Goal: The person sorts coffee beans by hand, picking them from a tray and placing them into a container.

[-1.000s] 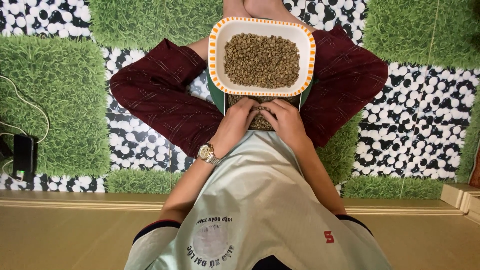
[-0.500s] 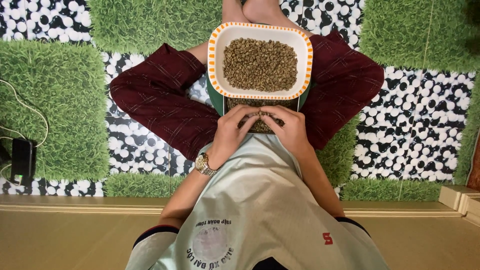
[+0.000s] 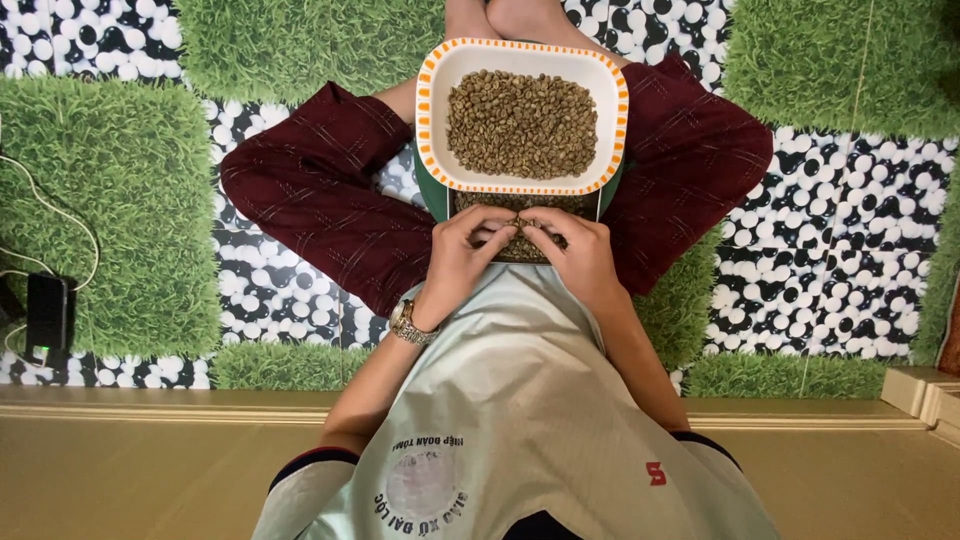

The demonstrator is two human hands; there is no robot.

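A white rectangular tray with an orange-dashed rim [image 3: 430, 120] rests on my crossed legs and holds a heap of pale greenish-brown beans [image 3: 522, 122]. Just below it sits a green container [image 3: 430, 205] with more beans [image 3: 520, 250], partly hidden by my hands. My left hand [image 3: 458, 255], with a wristwatch [image 3: 410, 323], and my right hand [image 3: 582, 255] lie over this lower container. Their thumbs and forefingers meet in the middle, pinched on a bean among the pile.
I sit cross-legged in dark red trousers [image 3: 320, 190] on a mat printed with grass squares [image 3: 110, 200] and black-and-white pebbles [image 3: 840, 230]. A black phone [image 3: 47, 318] on a white cable [image 3: 60, 215] lies far left. A tan ledge [image 3: 150, 400] runs behind me.
Both hands rose slightly off the lower beans and their fingertips drew together in the middle. The view shifted a little; the tray stays put.
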